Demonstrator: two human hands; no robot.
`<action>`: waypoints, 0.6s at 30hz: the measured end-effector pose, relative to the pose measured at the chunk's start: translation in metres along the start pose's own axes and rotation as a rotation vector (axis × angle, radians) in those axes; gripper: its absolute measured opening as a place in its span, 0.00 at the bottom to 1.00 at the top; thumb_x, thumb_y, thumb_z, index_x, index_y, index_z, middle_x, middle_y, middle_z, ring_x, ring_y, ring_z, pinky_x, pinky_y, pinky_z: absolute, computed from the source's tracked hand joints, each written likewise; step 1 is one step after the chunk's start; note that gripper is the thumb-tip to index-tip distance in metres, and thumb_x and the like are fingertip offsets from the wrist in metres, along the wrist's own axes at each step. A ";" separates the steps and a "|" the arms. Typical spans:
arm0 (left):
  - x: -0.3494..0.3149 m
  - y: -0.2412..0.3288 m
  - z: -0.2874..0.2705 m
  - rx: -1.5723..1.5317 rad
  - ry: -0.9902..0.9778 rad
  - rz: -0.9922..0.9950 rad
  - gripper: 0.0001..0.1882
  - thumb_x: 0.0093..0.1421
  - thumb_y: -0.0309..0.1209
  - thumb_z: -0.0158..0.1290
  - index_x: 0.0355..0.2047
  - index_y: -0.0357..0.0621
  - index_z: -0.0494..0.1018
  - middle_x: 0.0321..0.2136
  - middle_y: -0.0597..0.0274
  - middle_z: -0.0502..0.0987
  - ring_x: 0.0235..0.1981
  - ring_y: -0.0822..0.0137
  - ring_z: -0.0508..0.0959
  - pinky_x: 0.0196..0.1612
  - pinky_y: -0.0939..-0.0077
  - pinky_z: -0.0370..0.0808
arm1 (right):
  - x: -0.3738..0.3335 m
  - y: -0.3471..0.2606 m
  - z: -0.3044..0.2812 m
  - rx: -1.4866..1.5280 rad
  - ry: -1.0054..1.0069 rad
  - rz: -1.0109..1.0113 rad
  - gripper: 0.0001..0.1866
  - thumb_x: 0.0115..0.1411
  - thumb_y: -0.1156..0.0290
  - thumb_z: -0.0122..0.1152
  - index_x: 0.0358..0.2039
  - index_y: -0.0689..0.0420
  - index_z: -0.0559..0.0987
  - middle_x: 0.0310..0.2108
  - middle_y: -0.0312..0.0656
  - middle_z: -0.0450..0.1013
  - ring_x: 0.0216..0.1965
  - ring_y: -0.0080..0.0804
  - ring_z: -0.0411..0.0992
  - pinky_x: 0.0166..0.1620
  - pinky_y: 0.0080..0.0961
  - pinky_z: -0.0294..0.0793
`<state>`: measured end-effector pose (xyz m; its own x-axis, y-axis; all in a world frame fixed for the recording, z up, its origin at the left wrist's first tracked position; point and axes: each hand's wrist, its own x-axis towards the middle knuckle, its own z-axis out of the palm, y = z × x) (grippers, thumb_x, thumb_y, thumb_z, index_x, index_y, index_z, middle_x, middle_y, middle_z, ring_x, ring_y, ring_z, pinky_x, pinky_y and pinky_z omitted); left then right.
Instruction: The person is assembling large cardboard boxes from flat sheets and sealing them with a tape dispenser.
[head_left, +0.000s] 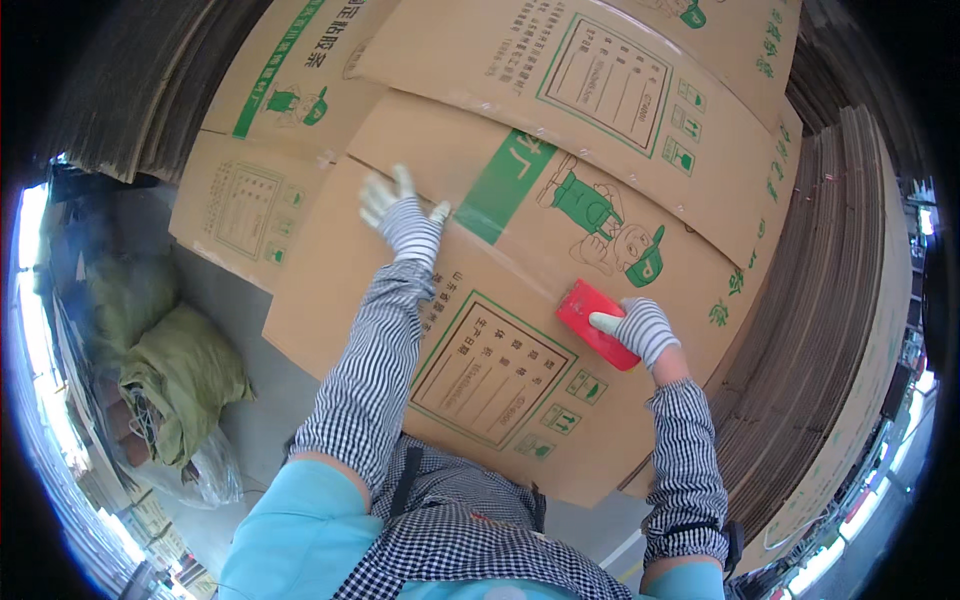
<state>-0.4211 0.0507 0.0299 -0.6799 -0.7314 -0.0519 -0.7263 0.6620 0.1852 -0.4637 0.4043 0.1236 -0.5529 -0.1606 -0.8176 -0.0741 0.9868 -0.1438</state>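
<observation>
Overlapping flat cardboard before you, grey floor [272, 372] below.
Your front cardboard sheet [480, 280] carries another printed sheet [600, 100] across its far edge and a clear strip [515, 262], apparently tape, running near its middle; on the floor, past its left corner, sit an olive sack [190, 370] and clear plastic [212, 470].

Between your left hand [405, 220] and the red tool [590, 318] in your right hand [645, 330], the near carton [470, 268] lies flat, so you have free passage over it. Farther away, the upper carton [620, 120] overlaps it. The stack [810, 310] blocks your right side; a sack [190, 370] occupies the left.
</observation>
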 end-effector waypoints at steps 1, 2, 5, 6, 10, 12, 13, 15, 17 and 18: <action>0.009 0.000 -0.002 -0.005 -0.009 0.005 0.38 0.51 0.44 0.65 0.60 0.45 0.67 0.70 0.42 0.46 0.69 0.48 0.55 0.70 0.54 0.46 | 0.009 -0.005 -0.005 0.001 -0.001 0.011 0.41 0.50 0.33 0.59 0.39 0.65 0.81 0.35 0.59 0.78 0.40 0.52 0.78 0.45 0.40 0.76; 0.013 -0.008 -0.001 -0.443 0.164 0.040 0.39 0.52 0.43 0.65 0.61 0.43 0.64 0.68 0.41 0.50 0.67 0.47 0.57 0.68 0.52 0.51 | 0.012 -0.008 -0.007 -0.066 -0.006 -0.021 0.41 0.51 0.33 0.58 0.40 0.65 0.81 0.35 0.59 0.78 0.40 0.52 0.78 0.45 0.41 0.76; 0.004 -0.007 0.030 -1.456 -0.144 -0.075 0.35 0.60 0.38 0.59 0.62 0.36 0.58 0.61 0.42 0.63 0.61 0.46 0.67 0.61 0.54 0.68 | 0.014 -0.005 -0.015 -0.074 -0.027 -0.008 0.41 0.52 0.32 0.58 0.40 0.65 0.81 0.36 0.58 0.78 0.41 0.51 0.78 0.44 0.40 0.76; -0.013 0.004 0.040 -1.761 -0.449 -0.420 0.30 0.64 0.37 0.55 0.61 0.34 0.60 0.59 0.42 0.66 0.58 0.47 0.70 0.60 0.56 0.70 | 0.008 -0.001 -0.017 0.017 -0.025 -0.051 0.40 0.52 0.33 0.59 0.40 0.65 0.81 0.36 0.58 0.78 0.41 0.50 0.78 0.44 0.39 0.76; -0.022 0.023 0.037 -1.879 -0.632 -0.737 0.22 0.71 0.36 0.44 0.58 0.30 0.63 0.55 0.39 0.70 0.52 0.48 0.76 0.54 0.59 0.77 | -0.032 0.073 -0.009 0.339 -0.044 -0.127 0.37 0.52 0.39 0.64 0.42 0.65 0.80 0.37 0.57 0.79 0.41 0.48 0.79 0.44 0.36 0.77; -0.023 0.026 0.036 -1.848 -0.600 -0.710 0.22 0.71 0.37 0.44 0.57 0.29 0.65 0.55 0.35 0.70 0.51 0.47 0.77 0.50 0.61 0.80 | -0.053 0.129 0.002 0.378 -0.025 -0.112 0.36 0.52 0.41 0.65 0.44 0.65 0.79 0.37 0.57 0.79 0.41 0.48 0.79 0.44 0.36 0.77; -0.024 0.034 0.037 -1.856 -0.615 -0.708 0.22 0.71 0.37 0.44 0.57 0.29 0.65 0.55 0.35 0.70 0.51 0.47 0.77 0.50 0.61 0.80 | -0.059 0.158 0.002 0.172 -0.034 0.086 0.36 0.53 0.40 0.63 0.44 0.65 0.80 0.38 0.57 0.79 0.41 0.48 0.79 0.45 0.37 0.77; -0.032 0.043 0.036 -1.788 -0.522 -0.669 0.22 0.70 0.37 0.46 0.55 0.29 0.67 0.54 0.41 0.72 0.51 0.50 0.76 0.51 0.60 0.79 | -0.055 0.163 -0.001 -0.029 -0.050 0.278 0.36 0.53 0.39 0.62 0.44 0.64 0.80 0.39 0.57 0.79 0.42 0.49 0.79 0.45 0.38 0.77; -0.076 0.072 0.036 -1.151 0.013 0.152 0.16 0.64 0.30 0.50 0.49 0.31 0.71 0.47 0.47 0.75 0.45 0.52 0.76 0.49 0.54 0.76 | -0.044 0.110 -0.020 -0.301 -0.114 0.386 0.35 0.53 0.38 0.60 0.39 0.62 0.83 0.36 0.55 0.79 0.39 0.50 0.79 0.44 0.39 0.77; -0.087 0.091 0.013 -0.623 0.066 0.623 0.14 0.54 0.26 0.52 0.41 0.36 0.73 0.39 0.50 0.74 0.39 0.54 0.74 0.44 0.56 0.73 | -0.043 0.080 -0.030 -0.333 -0.146 0.395 0.32 0.56 0.39 0.57 0.36 0.61 0.84 0.36 0.55 0.79 0.41 0.50 0.79 0.45 0.39 0.77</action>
<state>-0.4293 0.1765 0.0382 -0.9127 -0.2878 0.2902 -0.0251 0.7481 0.6631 -0.4709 0.4909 0.1636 -0.4723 0.2463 -0.8463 -0.1565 0.9215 0.3555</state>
